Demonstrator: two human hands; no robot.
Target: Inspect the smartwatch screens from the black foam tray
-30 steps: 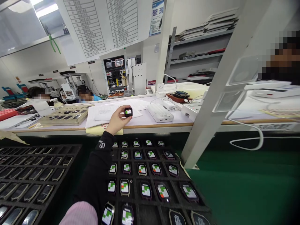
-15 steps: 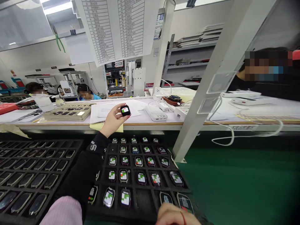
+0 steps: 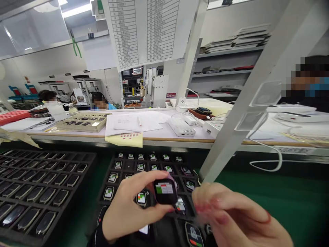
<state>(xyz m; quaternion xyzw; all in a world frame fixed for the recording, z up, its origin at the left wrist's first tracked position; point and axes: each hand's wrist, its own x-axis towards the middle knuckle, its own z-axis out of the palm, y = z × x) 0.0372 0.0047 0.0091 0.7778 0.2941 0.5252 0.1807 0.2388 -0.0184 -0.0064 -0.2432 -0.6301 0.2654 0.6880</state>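
Head camera, looking forward and down: the left hand [image 3: 128, 209] pinches a small watch body [image 3: 165, 191] between thumb below and fingers above, closed firmly on its edges, the lit screen with green, red and white blocks turned up toward the camera. The watch is lifted clear, over the middle of the near half of a black compartment tray [image 3: 122, 164]. That tray's pockets hold more watch bodies with the same lit coloured screens, one per pocket. The right hand [image 3: 231, 218] comes in from the right, fingers stretched out and loosely together, holding nothing; its fingertips [image 3: 203, 206] are just beside the watch's right edge, but the hand is blurred and whether they touch it cannot be told. A second black tray [image 3: 88, 157] lies along the left side of the first, filled with dark-screened watch bodies. Both trays sit on a green surface [image 3: 257, 192]. Past their far edges runs a white bench [image 3: 180, 137], with a yellow sheet [image 3: 124, 139] hanging over its front edge, papers [image 3: 133, 121] behind that, a beige tray [image 3: 82, 122] toward its left end and a white power strip [image 3: 181, 127] to the papers' right. A slanted white post [image 3: 231, 137] rises from beside the first tray's far right corner.
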